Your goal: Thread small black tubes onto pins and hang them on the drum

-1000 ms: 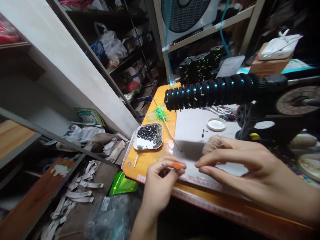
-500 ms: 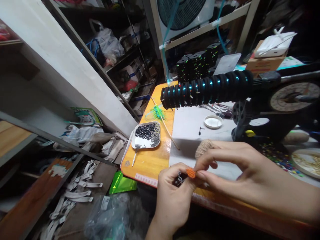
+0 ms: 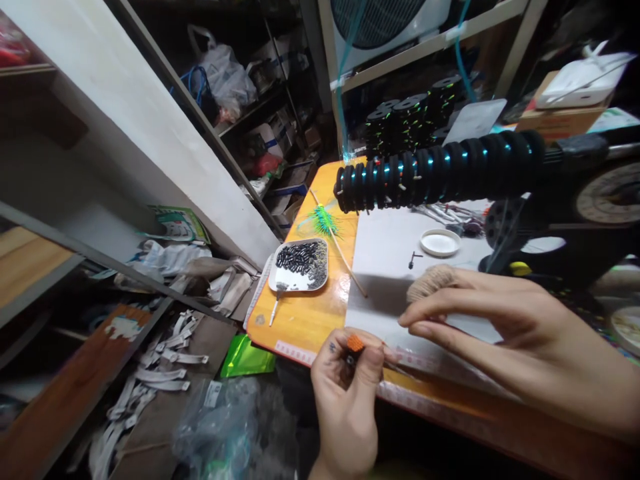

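My left hand is closed around a small bundle. The bundle's knobbly orange end sticks up between thumb and fingers, with dark parts below it mostly hidden in the grip. A thin strand or stick shows to the right of those fingers, blurred. My right hand hovers to the right over the white sheet, apart from the left, thumb and forefinger pinched. Whatever may be between those tips is too small to make out. A beige ribbed cover wraps one of its other fingers.
On the orange table stands a tray of black beads with a brush. A stick with green bristles lies beside it. Black coils on a rod jut in from the right, above a white lid. A wall stands left.
My right hand has drawn away to the right from the orange end. My left hand has turned and shifted slightly left, still holding the bundle. The view has swung a little left.
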`<state>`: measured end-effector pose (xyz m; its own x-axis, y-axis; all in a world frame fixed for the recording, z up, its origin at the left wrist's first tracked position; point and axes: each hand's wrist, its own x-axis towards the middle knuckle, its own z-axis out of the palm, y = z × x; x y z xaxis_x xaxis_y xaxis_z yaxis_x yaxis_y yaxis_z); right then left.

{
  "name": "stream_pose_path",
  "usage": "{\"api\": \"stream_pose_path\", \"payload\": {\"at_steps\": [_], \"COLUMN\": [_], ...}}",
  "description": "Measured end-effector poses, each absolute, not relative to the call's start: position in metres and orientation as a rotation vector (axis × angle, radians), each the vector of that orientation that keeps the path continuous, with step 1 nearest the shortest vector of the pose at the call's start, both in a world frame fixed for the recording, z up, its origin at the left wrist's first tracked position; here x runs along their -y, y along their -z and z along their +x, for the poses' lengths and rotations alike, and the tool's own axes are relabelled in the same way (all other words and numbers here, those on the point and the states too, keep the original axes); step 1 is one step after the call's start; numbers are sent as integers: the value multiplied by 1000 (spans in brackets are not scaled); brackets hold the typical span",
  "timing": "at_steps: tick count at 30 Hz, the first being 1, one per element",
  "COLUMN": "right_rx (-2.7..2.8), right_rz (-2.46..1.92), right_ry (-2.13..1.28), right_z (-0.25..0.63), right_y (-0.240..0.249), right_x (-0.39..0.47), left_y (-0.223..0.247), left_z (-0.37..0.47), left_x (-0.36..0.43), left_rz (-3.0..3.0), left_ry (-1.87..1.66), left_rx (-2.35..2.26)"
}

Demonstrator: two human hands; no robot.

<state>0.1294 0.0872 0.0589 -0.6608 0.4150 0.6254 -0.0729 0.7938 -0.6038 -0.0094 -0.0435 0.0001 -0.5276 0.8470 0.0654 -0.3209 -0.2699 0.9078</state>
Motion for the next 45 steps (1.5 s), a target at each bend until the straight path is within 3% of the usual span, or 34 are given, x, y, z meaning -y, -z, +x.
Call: {"api": "stream_pose_path", "payload": {"at_steps": [20, 38, 45], "right_rx": [2209, 2178, 2239], "right_rz": [-256, -147, -202], "right_ry": [-915, -1019, -774], "right_z": [133, 131, 127], "right_y": [-47, -47, -59], "right_x": [-91, -82, -71], "left_y": [1, 4, 0], "left_z": [0, 4, 7], "left_x": [42, 38, 35], "left_rz": [1189, 1187, 859], "left_ry": [-2297, -2252, -2171], "left_rx": [-1582, -1491, -1294]}}
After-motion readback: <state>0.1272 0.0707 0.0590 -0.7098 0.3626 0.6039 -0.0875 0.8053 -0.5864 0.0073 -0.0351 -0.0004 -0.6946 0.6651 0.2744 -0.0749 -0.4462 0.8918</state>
